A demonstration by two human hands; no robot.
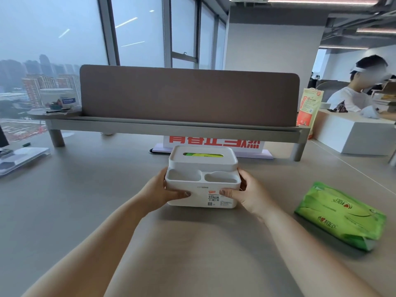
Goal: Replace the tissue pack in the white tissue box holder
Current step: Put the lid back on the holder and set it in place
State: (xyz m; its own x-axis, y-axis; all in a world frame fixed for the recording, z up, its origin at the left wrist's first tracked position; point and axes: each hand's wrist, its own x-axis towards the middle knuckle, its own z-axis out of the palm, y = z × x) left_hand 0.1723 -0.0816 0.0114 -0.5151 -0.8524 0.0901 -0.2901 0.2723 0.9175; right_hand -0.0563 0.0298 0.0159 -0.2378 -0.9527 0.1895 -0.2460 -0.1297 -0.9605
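On the smooth desk [85, 211], both hands' fingers [182, 193] clasp the rounded white holder [202, 185].

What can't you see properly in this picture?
All in the head view:
- Pack inside the holder: lid hides all but a green strip at its slot.
- Holder's label: print too small to read.
- Left hand and right hand fingers: behind the holder.
- Red sign: shelf cuts off its top.

High-rise office: desk divider screen [189, 95], tall windows [137, 31], city view.
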